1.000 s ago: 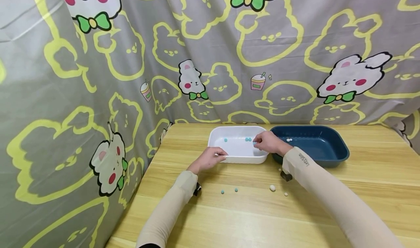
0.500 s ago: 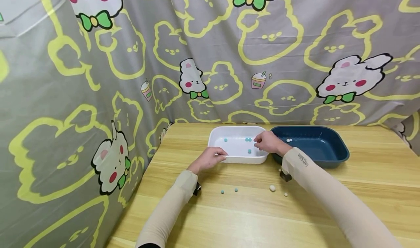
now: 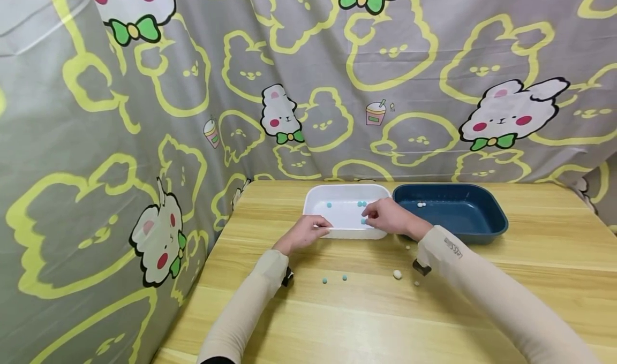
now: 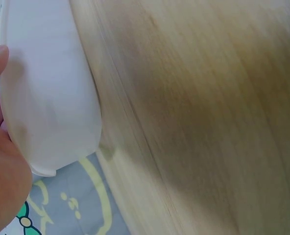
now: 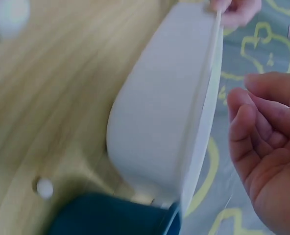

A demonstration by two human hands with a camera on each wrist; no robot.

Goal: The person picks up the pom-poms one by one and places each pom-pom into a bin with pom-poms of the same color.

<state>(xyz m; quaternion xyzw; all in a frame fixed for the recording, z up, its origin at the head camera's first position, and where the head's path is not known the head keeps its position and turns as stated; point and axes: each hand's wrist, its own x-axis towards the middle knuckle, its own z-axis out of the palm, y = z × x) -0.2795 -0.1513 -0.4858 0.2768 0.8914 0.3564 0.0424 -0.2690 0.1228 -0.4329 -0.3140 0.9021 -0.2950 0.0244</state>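
My left hand [image 3: 303,232] pinches the front rim of a white tub [image 3: 354,234]. The left wrist view has the thumb on the tub's outer wall [image 4: 52,93] and the fingers behind the rim. Over the tub's right end, my right hand [image 3: 390,216] has loosely curled fingers. Nothing lies between its thumb and fingertips in the right wrist view, where the hand [image 5: 270,142] is above the rim. A small teal ball [image 3: 363,221] lies in the tub right at those fingertips. Several more, such as one teal ball [image 3: 329,205], lie farther back.
A dark blue tub [image 3: 453,214] stands right beside the white one, with small white balls [image 3: 421,204] inside. On the wooden table [image 3: 366,321] in front are two teal balls [image 3: 344,278], a larger white ball [image 3: 397,274] and smaller white ones [image 3: 416,283]. A patterned curtain [image 3: 313,85] hangs behind.
A teal ball at my right fingertips has dropped onto the tub floor. The right hand has since shifted slightly left and down over it. My left hand keeps its hold on the rim.
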